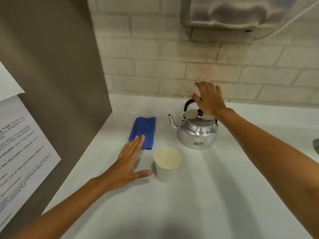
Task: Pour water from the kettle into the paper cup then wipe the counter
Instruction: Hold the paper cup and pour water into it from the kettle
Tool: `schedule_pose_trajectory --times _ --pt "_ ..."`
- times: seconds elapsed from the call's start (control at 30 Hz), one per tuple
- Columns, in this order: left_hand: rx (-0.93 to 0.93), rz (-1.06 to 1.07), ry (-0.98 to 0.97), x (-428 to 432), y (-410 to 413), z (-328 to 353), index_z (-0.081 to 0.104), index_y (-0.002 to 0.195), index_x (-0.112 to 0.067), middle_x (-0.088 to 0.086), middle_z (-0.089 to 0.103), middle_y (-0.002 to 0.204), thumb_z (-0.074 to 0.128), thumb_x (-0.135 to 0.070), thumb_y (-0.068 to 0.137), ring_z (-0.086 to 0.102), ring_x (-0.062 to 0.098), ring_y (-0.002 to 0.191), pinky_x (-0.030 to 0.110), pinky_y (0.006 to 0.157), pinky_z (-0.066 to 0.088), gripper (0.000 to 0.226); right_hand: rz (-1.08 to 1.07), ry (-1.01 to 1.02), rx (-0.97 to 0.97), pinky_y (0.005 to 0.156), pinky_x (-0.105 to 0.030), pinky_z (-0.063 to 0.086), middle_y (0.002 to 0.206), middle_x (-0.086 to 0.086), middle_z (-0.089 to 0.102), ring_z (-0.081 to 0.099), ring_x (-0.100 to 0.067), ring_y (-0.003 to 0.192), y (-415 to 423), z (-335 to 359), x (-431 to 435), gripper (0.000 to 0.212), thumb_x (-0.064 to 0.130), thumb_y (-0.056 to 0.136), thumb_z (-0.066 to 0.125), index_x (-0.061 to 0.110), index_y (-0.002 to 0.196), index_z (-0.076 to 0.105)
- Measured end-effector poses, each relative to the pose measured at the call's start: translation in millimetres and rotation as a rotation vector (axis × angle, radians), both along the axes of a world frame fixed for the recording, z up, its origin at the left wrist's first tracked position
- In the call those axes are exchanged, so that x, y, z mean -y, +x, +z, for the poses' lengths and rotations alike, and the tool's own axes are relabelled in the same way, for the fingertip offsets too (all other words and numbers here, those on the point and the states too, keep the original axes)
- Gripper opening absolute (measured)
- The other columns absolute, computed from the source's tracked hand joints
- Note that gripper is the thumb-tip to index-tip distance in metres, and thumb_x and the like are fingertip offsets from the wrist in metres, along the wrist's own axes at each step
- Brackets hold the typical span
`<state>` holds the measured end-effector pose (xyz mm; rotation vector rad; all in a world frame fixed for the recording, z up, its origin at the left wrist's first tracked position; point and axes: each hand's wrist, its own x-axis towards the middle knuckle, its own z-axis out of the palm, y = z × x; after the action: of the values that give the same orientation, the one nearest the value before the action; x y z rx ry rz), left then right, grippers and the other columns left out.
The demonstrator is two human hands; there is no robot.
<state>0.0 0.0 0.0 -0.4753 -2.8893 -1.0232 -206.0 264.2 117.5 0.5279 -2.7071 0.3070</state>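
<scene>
A shiny metal kettle (196, 131) with a black handle stands upright on the white counter (198, 195), spout pointing left. My right hand (209, 99) hovers over its handle with fingers spread, holding nothing. A white paper cup (166, 165) stands upright in front of the kettle. My left hand (128, 160) lies flat and open just left of the cup, thumb close to its side, fingertips over the near end of a folded blue cloth (143, 131).
A tall grey panel (51, 75) with a printed paper notice (20, 149) walls off the left side. A pale brick wall (172, 66) runs behind the counter, with a metal dispenser (233, 12) mounted above. A dark object (315, 145) shows at the right edge.
</scene>
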Motion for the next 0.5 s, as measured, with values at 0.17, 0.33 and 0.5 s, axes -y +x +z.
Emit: schedule_pose_trajectory --times 0.17,0.33,0.5 --pt "0.147 -0.023 0.071 -17.7 -2.9 -11.3 -0.012 0.134 -0.053 -0.039 -0.011 0.144 0.061 -0.073 0.062 -0.011 -0.014 0.134 0.027 0.112 0.004 0.105 -0.047 -0.076 0.183 0.085 -0.044 0.041 0.110 -0.017 0.063 0.054 -0.036 0.106 -12.0 1.9 10.6 0.061 0.055 0.094 0.020 0.009 0.114 0.056" --pt "0.247 -0.003 0.299 -42.1 -10.5 -16.1 0.009 0.133 -0.055 -0.029 0.023 0.144 0.075 -0.063 0.055 0.024 -0.007 0.131 0.023 0.108 0.027 0.102 -0.152 0.018 0.158 0.067 -0.036 0.040 0.075 -0.010 0.060 0.059 -0.034 0.079 -18.2 -0.7 15.0 0.071 0.059 0.092 0.021 0.002 0.077 0.061" --pt "0.272 0.050 0.501 -57.0 -13.5 -19.6 0.028 0.111 -0.065 -0.037 0.046 0.118 0.082 -0.050 0.052 0.042 -0.017 0.110 -0.003 0.079 0.037 0.081 -0.175 0.007 0.138 0.063 -0.034 0.037 0.062 -0.007 0.048 0.050 -0.030 0.067 -17.8 0.8 18.6 0.059 0.053 0.093 0.031 0.005 0.065 0.052"
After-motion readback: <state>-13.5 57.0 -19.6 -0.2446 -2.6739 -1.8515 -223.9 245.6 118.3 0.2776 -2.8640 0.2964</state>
